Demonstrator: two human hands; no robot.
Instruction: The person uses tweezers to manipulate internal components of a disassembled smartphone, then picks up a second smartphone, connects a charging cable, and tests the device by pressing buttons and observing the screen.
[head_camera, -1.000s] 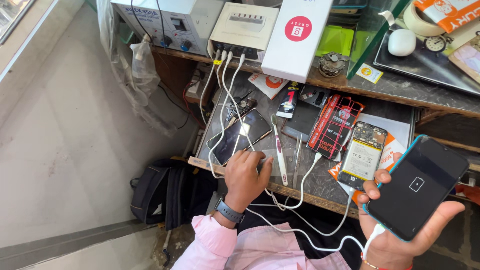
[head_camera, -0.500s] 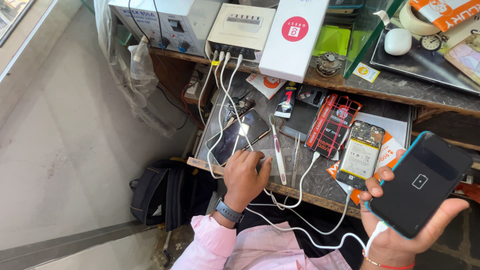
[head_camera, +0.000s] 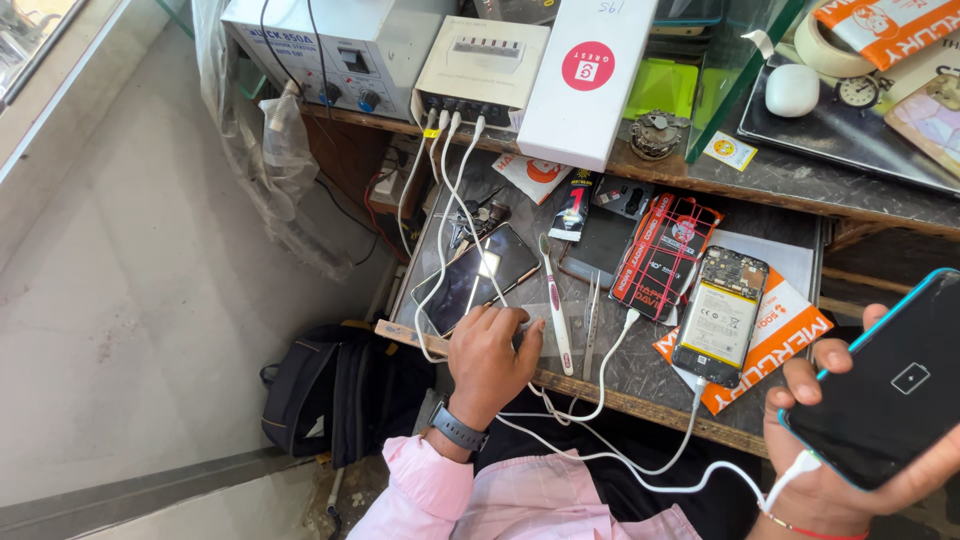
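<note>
A dark phone (head_camera: 890, 385) is gripped in the right hand (head_camera: 835, 470) at the lower right of the frame, fingers (head_camera: 830, 355) wrapped round its edge, with a white cable (head_camera: 640, 465) plugged in. The left hand (head_camera: 488, 355) is laid on the surface (head_camera: 640, 375) at lower centre, fingers loose, nothing really grasped. Just above it a second phone (head_camera: 475, 278) and a toothbrush (head_camera: 556, 305) can be seen, and an opened phone (head_camera: 722, 315) to the right.

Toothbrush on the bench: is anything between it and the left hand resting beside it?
Nothing visible. The left hand lies just left of the toothbrush; only bare bench separates them. The white cables pass under the brush's lower end.
</note>
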